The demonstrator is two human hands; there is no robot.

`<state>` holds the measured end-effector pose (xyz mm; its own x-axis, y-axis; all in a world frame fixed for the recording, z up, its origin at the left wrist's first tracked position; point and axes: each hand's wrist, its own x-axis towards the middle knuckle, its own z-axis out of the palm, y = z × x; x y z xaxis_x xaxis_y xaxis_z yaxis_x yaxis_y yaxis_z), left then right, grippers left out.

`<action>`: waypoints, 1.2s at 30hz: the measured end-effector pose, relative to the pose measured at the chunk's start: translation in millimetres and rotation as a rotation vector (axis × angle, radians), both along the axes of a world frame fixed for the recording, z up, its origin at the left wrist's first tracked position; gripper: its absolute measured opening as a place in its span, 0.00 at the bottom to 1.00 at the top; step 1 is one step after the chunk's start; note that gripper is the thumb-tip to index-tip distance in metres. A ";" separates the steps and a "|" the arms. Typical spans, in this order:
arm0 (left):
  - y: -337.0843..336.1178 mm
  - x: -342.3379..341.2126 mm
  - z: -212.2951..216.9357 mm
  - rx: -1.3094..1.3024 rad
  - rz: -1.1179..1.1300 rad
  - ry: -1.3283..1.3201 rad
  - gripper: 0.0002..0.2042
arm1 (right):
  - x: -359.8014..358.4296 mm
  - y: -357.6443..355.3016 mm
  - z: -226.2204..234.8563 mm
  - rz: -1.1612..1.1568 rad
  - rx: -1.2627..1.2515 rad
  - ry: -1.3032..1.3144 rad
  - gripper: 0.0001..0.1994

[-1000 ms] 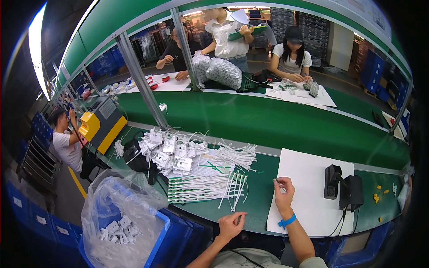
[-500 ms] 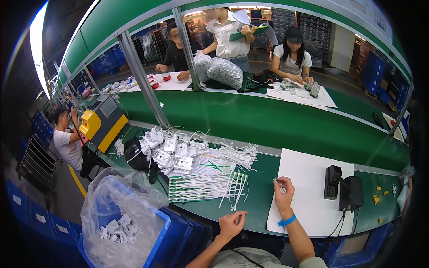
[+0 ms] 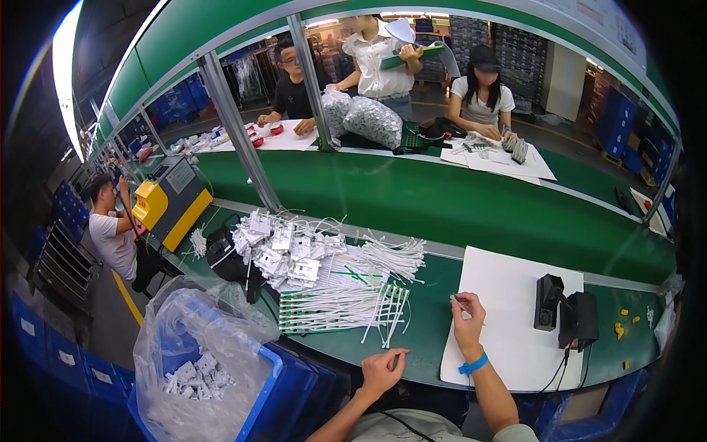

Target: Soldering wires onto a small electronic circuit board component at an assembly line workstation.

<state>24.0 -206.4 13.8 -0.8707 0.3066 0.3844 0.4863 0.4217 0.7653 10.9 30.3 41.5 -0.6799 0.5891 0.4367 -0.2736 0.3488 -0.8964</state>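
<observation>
My right hand (image 3: 468, 328), with a blue band on its wrist, is raised over the left part of a white sheet (image 3: 501, 287). Its thumb and fingertips pinch a small green piece (image 3: 453, 297), its details too small to make out. At the bench's front edge my left hand (image 3: 380, 372) is closed, fingers curled; a small dark shape shows at its fingertips, and I cannot tell what it is. Just beyond lies a row of white cables with green ends (image 3: 331, 308). More white cables (image 3: 390, 258) lie loosely bunched behind that row.
White plastic housings (image 3: 283, 250) are heaped left of the cables. A blue bin (image 3: 265, 383) lined with clear plastic holds more. Black devices (image 3: 578, 317) stand on the sheet's right side, with yellow pieces (image 3: 620, 330) beyond. A yellow-grey machine (image 3: 173, 202) stands left; several people work nearby.
Both my hands stay almost where they were, the right still pinching the green piece. Across the bench, the standing person's papers and the seated person's hands have shifted slightly.
</observation>
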 end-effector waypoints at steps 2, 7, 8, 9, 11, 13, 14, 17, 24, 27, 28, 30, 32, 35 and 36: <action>-0.8 1.0 -0.8 -0.004 0.002 0.002 0.05 | 0.1 -1.1 -0.8 0.004 0.007 0.001 0.06; 0.0 1.0 0.8 -0.003 -0.003 0.010 0.05 | -0.2 -0.8 -2.4 0.009 -0.012 -0.001 0.06; 0.0 1.1 0.9 0.000 -0.004 0.007 0.05 | -0.2 -0.8 -3.7 0.010 -0.012 -0.003 0.06; 0.0 1.5 0.6 0.003 -0.005 0.003 0.05 | 0.1 -0.6 -5.3 0.011 -0.008 -0.007 0.06; -0.3 0.8 1.5 0.003 -0.003 0.002 0.05 | -1.3 -1.1 -5.0 0.014 -0.004 -0.006 0.06; -1.0 1.0 4.3 0.003 0.001 0.008 0.05 | -1.8 -2.5 -1.8 0.013 -0.004 -0.016 0.06; -0.4 0.2 4.3 0.006 -0.001 0.009 0.05 | -2.5 -2.0 -2.9 0.013 -0.004 -0.016 0.06; 0.3 -1.1 3.5 0.006 -0.004 0.010 0.05 | -4.2 -0.5 -5.3 0.015 -0.001 -0.023 0.06; -0.8 1.1 4.6 0.015 -0.007 0.019 0.05 | -2.5 -1.4 -6.0 0.024 0.015 -0.035 0.06; -0.7 1.5 4.2 0.024 -0.006 0.021 0.05 | -1.7 -1.6 -6.1 0.023 0.016 -0.045 0.06; -0.7 1.5 3.8 0.024 -0.004 0.021 0.05 | -1.7 -1.5 -6.4 0.022 0.015 -0.043 0.06; -1.3 1.3 2.8 0.013 -0.006 0.027 0.05 | -2.0 -1.7 -7.6 0.023 0.010 -0.049 0.06; -1.4 0.9 2.4 0.007 -0.008 0.030 0.05 | -2.2 -0.9 -9.2 0.021 0.005 -0.055 0.06; -0.5 0.8 2.8 0.008 -0.006 0.036 0.05 | -2.1 -0.3 -10.2 -0.009 0.036 -0.067 0.06; -0.4 0.7 2.7 0.014 0.000 0.040 0.05 | -1.9 -1.2 -9.0 -0.004 0.008 -0.076 0.06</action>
